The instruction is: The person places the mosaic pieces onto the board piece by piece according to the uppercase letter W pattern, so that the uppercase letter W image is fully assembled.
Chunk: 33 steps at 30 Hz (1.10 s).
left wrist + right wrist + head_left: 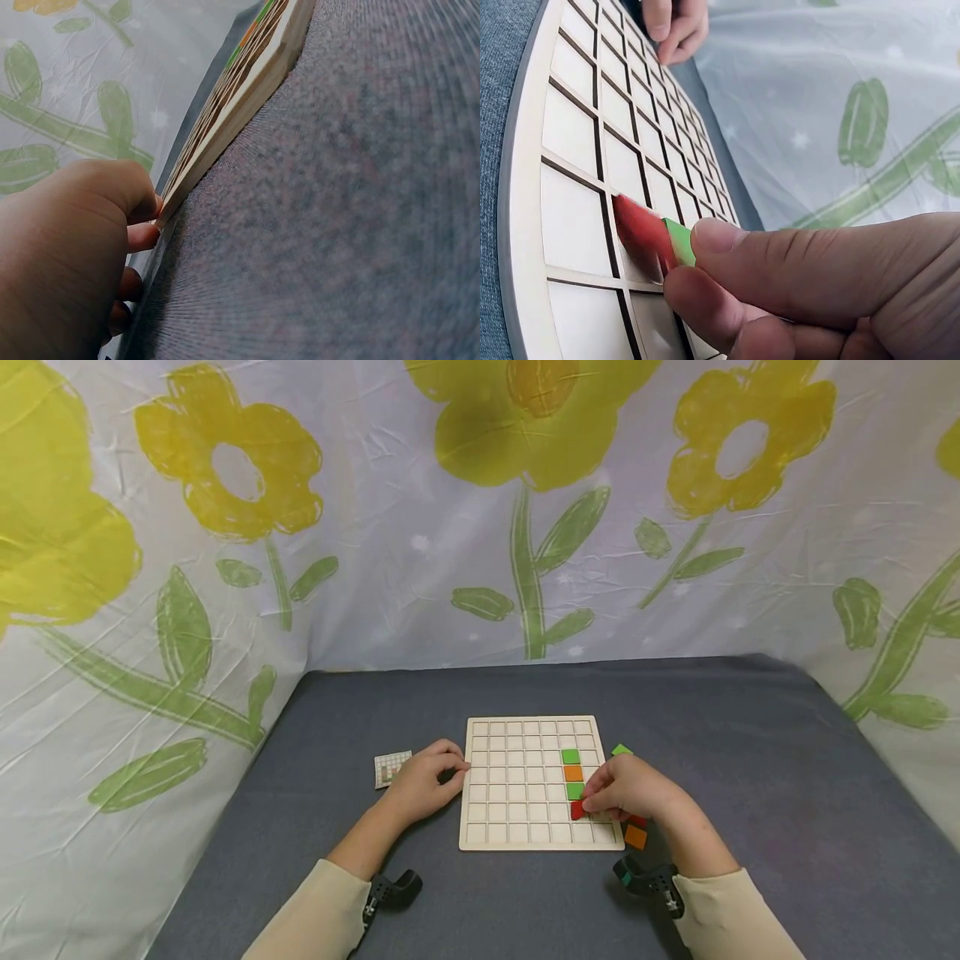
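A light wooden grid board (540, 848) lies on the dark cloth between both hands. My left hand (423, 785) is at its left side, thumb and index finger pinching the edge (225, 135). Between thumb and index finger, my right hand (637, 789) holds a red square tile (641, 232). The tile is tilted, its lower part inside a cell in the right part of the board. Directly beyond it in the same column sit a green tile (575, 791), an orange tile (573, 773) and another green tile (571, 757).
A small printed grid card (386, 770) lies left of the board, partly behind the left hand. Loose tiles lie right of the board: a green one (622, 749), an orange one (635, 837) and a red one (637, 821), partly hidden by the right hand.
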Each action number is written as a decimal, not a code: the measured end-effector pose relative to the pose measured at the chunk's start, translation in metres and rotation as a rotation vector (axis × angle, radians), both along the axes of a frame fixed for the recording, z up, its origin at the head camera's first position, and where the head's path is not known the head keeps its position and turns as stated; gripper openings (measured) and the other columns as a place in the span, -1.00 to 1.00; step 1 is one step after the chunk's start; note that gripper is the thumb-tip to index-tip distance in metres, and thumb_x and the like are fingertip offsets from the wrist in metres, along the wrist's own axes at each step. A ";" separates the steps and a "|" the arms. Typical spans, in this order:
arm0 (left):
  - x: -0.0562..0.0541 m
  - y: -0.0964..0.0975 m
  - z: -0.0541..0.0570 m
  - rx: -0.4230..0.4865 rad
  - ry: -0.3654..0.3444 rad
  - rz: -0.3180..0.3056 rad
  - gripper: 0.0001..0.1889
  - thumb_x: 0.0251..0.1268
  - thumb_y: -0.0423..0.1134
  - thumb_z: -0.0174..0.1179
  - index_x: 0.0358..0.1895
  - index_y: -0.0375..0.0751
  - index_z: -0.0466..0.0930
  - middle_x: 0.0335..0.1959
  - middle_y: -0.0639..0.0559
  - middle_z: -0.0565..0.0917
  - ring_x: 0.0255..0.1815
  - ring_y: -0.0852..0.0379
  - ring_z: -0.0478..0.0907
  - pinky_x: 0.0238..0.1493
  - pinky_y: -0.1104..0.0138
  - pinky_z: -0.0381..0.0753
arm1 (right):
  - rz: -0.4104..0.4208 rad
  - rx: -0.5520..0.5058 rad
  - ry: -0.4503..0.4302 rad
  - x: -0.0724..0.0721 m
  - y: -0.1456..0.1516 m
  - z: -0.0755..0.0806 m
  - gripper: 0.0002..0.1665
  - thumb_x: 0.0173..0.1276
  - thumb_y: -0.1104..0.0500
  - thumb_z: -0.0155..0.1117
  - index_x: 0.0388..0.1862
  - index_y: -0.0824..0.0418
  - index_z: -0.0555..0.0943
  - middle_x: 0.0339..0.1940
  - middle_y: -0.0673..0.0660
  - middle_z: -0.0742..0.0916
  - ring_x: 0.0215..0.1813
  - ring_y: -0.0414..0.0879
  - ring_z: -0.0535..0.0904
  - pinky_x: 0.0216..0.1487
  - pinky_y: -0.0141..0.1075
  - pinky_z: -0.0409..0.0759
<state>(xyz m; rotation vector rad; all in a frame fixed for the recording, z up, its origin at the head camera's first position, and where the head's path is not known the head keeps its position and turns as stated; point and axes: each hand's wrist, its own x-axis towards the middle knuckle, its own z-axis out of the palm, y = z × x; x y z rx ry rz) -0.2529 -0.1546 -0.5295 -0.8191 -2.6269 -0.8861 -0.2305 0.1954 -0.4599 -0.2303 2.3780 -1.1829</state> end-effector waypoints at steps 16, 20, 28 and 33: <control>-0.002 0.001 0.001 -0.008 0.015 -0.005 -0.91 0.39 -0.28 0.34 -0.16 -0.10 0.82 -0.08 0.12 0.62 -0.20 0.20 0.60 -0.12 0.23 0.64 | -0.041 0.157 0.178 -0.004 0.019 0.005 -0.84 0.33 0.15 0.48 -0.37 0.20 0.68 -0.45 0.05 0.61 -0.46 -0.07 0.42 -0.44 -0.24 0.38; -0.001 0.001 0.002 -0.014 0.007 0.003 -0.91 0.38 -0.28 0.35 -0.16 -0.10 0.82 -0.09 0.13 0.62 -0.20 0.20 0.60 -0.12 0.23 0.63 | -0.086 0.153 0.226 -0.008 0.035 0.005 -0.84 0.45 0.14 0.37 -0.19 0.24 0.71 -0.36 0.09 0.63 -0.35 -0.01 0.46 -0.37 -0.19 0.42; 0.000 -0.001 0.001 -0.016 0.007 0.005 -0.90 0.39 -0.28 0.34 -0.15 -0.10 0.82 -0.08 0.13 0.63 -0.21 0.20 0.60 -0.13 0.23 0.64 | -0.160 0.184 0.288 -0.015 0.055 -0.003 -0.60 0.52 0.15 0.29 0.21 0.37 0.63 -0.09 0.26 0.65 -0.16 0.08 0.54 -0.23 -0.10 0.55; 0.001 -0.001 -0.001 -0.011 0.005 -0.002 -0.89 0.39 -0.28 0.32 -0.14 -0.11 0.82 -0.06 0.12 0.63 -0.20 0.19 0.61 -0.12 0.23 0.64 | -0.167 0.266 0.283 -0.019 0.062 -0.012 -0.52 0.48 0.12 0.33 0.26 0.38 0.60 0.03 0.39 0.64 -0.02 0.24 0.57 -0.08 0.07 0.58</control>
